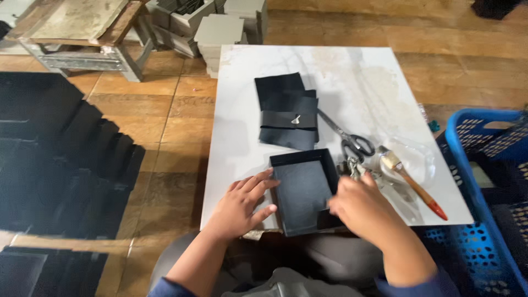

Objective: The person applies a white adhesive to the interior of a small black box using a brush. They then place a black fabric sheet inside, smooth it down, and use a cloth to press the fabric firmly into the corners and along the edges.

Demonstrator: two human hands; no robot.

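Observation:
A shallow black box [304, 188] lies open side up at the near edge of a white board [236, 137]. My left hand [242, 207] rests flat beside the box, fingers spread and touching its left wall. On the box's right near corner, my right hand [358, 207] presses with its fingers curled over the wall. A stack of black covering sheets [287, 110] lies behind the box, with a small silver piece on top.
Scissors [346, 136] and a red-handled brush [413, 184] on clear plastic lie right of the box. A blue perforated crate [484, 181] stands at the right. Rows of black boxes [60, 159] cover the wooden floor at the left. Grey cardboard stacks [220, 27] sit beyond the board.

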